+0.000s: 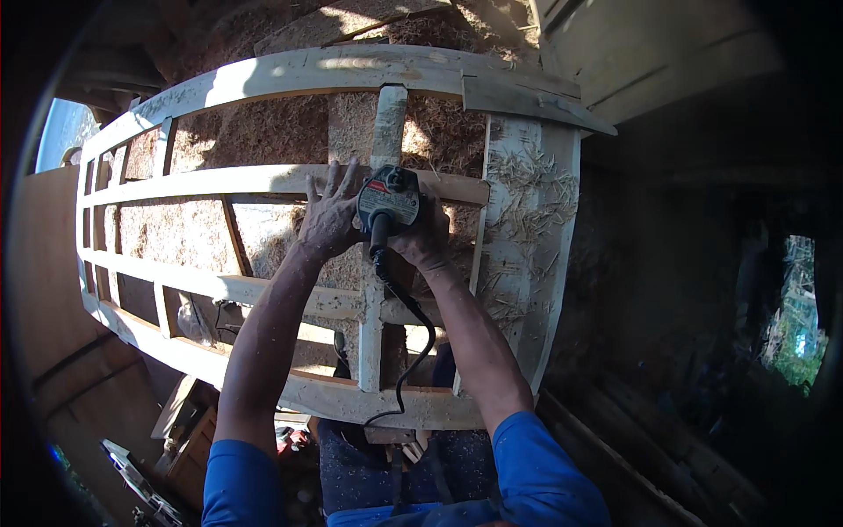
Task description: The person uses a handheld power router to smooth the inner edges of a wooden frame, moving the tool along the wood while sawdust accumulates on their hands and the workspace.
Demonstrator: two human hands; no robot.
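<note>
A corded power tool that looks like a router [387, 200], with a rounded dark teal top, stands on a pale wooden frame [386, 123] where a crosspiece meets a long bar. My right hand [423, 235] is closed round the tool's right side; the tool partly hides its fingers. Against the tool's left side is my left hand [330, 217], its fingers stretched out and spread over the long bar. Its thumb is hidden. From the tool's near end a black cord [426, 338] loops down over the frame toward my body. The cutting end is out of sight.
Curled wood shavings [527, 189] lie on the frame's wide right-hand board. A loose strip of wood [536, 101] rests across the far right corner. Sawdust [184, 233] covers the ground beneath. Boards and tools, including a metal one [140, 479], sit at the lower left.
</note>
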